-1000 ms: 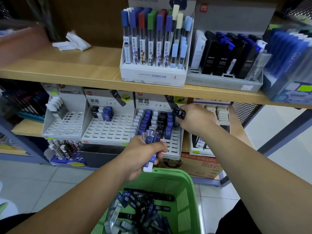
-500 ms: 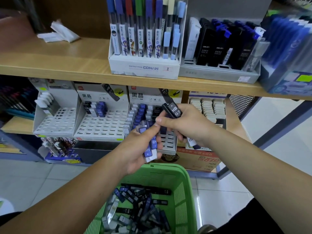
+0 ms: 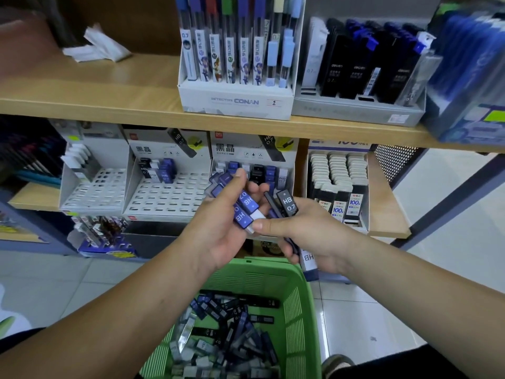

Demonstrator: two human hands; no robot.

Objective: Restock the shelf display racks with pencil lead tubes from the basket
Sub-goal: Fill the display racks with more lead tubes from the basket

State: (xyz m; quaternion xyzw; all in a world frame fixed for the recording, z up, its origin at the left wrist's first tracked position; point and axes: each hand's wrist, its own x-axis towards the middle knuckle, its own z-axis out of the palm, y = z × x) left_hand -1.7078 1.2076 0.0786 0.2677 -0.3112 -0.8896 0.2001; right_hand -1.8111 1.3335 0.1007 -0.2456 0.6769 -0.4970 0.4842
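Many slots are sitting empty below the wooden shelf (image 3: 109, 105), in the white racks (image 3: 166, 198), and the green basket (image 3: 306, 310) is holding a deep heap of loose tubes (image 3: 232, 332), so restocking is looking far from finished. Above the basket, the left grip (image 3: 218, 231) is clutching a bundle of blue tubes (image 3: 244, 206), while the right grip (image 3: 308, 233) is pinching a black tube (image 3: 287, 203), its thumb touching the bundle's end.

Paper wad (image 3: 95, 49) top L, shoe (image 3: 337, 362) btm R
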